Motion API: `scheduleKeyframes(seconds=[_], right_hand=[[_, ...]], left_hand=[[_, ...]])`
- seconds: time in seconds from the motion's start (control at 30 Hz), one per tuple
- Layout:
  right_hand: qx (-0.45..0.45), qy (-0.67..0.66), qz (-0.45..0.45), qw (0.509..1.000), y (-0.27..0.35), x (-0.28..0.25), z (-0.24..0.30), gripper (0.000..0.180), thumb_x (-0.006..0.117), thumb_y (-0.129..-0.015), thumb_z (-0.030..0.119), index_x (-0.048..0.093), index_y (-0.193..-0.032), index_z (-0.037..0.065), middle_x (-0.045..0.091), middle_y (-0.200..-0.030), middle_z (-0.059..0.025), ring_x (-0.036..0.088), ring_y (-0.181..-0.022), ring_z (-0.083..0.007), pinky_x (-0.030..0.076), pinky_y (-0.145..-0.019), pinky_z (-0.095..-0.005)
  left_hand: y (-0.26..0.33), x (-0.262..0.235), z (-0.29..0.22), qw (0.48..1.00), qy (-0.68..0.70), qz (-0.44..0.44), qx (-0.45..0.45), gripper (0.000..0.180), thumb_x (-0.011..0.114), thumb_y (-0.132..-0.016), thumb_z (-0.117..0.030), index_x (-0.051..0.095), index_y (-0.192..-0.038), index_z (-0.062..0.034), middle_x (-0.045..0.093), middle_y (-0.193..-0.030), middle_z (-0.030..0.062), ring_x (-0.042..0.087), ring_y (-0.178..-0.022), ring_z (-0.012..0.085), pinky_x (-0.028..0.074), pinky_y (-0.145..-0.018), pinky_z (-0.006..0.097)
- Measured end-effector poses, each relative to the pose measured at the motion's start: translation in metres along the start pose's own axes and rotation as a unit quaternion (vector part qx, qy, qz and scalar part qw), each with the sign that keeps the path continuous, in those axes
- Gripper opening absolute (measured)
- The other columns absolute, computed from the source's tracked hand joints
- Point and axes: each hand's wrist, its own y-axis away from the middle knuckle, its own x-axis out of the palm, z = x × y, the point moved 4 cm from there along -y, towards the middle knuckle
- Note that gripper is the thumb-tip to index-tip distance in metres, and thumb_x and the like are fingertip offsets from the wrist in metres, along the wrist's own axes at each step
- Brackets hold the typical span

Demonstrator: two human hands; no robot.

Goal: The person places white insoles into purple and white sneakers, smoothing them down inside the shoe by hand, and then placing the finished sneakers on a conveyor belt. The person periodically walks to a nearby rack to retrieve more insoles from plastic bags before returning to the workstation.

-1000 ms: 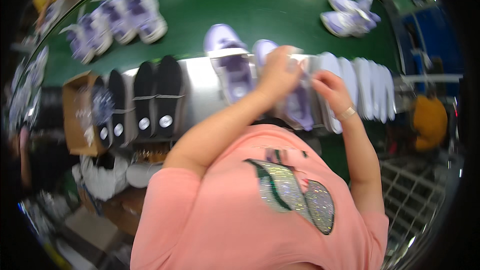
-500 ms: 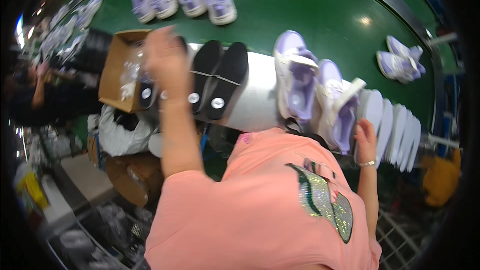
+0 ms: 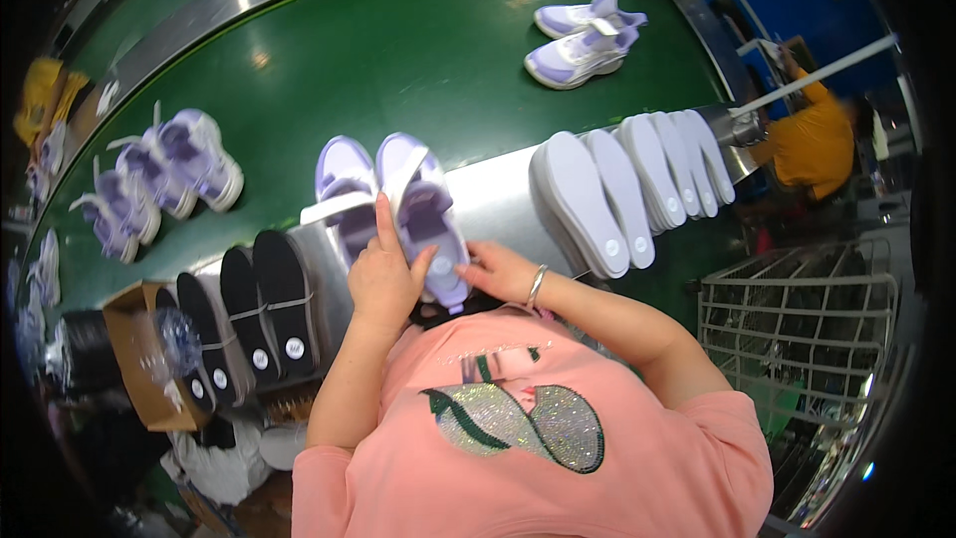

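Two lavender-and-white sneakers stand side by side in front of me, toes pointing away: the left sneaker (image 3: 346, 171) and the right sneaker (image 3: 423, 204). My left hand (image 3: 383, 279) grips the right sneaker's left side, index finger stretched up between the pair and thumb at the opening. At the heel, my right hand (image 3: 498, 269) has its fingers closed on the right rim of that same shoe. A pale round mark shows on the insole inside it. The left hand partly covers the left sneaker's opening.
Right of the shoes, pale insoles (image 3: 588, 204) lie in a row on the metal ledge (image 3: 493, 194). Black insoles (image 3: 284, 289) in tied bundles and an open cardboard box (image 3: 134, 349) are at left. More sneakers (image 3: 194, 159) stand on the green belt (image 3: 368, 50); a wire cart (image 3: 797, 329) is at right.
The view has swung right. My left hand has come from above the black insoles and box to the sneakers, and my right hand has left the pale insoles for the right sneaker's heel.
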Motion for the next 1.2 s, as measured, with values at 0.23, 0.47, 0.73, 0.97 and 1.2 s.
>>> scheduleKeyframes(seconds=[0.23,0.47,0.73,0.97,1.2], right_hand=[[-0.110,0.069,-0.065,0.989,0.006,-0.093,-0.007,0.032,0.054,-0.079,0.026,0.055,-0.101,0.002,0.055,-0.095,-0.0167,0.053,-0.085,-0.0290,0.043,-0.076,-0.0341],[-0.081,0.248,-0.334,0.906,-0.036,-0.267,-0.074,0.019,0.057,-0.073,0.016,0.060,-0.088,0.005,0.057,-0.085,-0.0136,0.054,-0.082,-0.0295,0.044,-0.074,-0.0363],[0.169,0.435,-0.416,0.781,-0.061,-0.394,-0.143,0.034,0.059,-0.068,0.012,0.055,-0.101,0.015,0.039,-0.120,-0.0120,0.036,-0.112,-0.0292,0.038,-0.086,-0.0415],[0.249,0.535,-0.261,0.764,-0.111,-0.443,-0.187,0.052,0.076,-0.053,0.029,0.058,-0.101,0.017,0.002,-0.140,-0.0167,0.002,-0.129,-0.0333,0.017,-0.101,-0.0447],[0.277,0.531,-0.153,0.786,-0.127,-0.460,-0.168,0.063,0.071,-0.050,0.052,0.059,-0.106,0.024,0.023,-0.134,-0.0159,0.004,-0.129,-0.0327,0.009,-0.102,-0.0454]], left_hand=[[-0.063,0.007,0.008,0.999,-0.032,0.017,-0.017,0.069,0.048,-0.076,-0.017,0.009,-0.131,-0.0048,0.057,-0.065,0.0207,0.057,-0.059,0.0369,0.045,-0.055,0.046],[-0.159,-0.040,0.034,0.985,-0.017,-0.159,-0.060,0.068,0.048,-0.081,-0.021,0.006,-0.133,-0.0110,0.057,-0.075,0.0250,0.056,-0.066,0.0409,0.043,-0.059,0.046],[-0.110,0.014,-0.018,0.940,0.047,-0.259,0.216,0.029,0.054,-0.074,-0.004,0.051,-0.102,0.0019,0.055,-0.092,0.0167,0.052,-0.084,0.0337,0.041,-0.075,0.039],[-0.066,0.098,0.000,0.974,-0.035,-0.131,0.181,0.024,0.059,-0.068,-0.014,0.057,-0.091,-0.0079,0.052,-0.095,0.0078,0.049,-0.089,0.0258,0.036,-0.075,0.039],[-0.065,0.101,-0.001,0.973,-0.034,-0.147,0.175,0.023,0.059,-0.066,-0.015,0.057,-0.089,-0.0097,0.052,-0.094,0.0052,0.048,-0.089,0.0247,0.036,-0.074,0.037]])
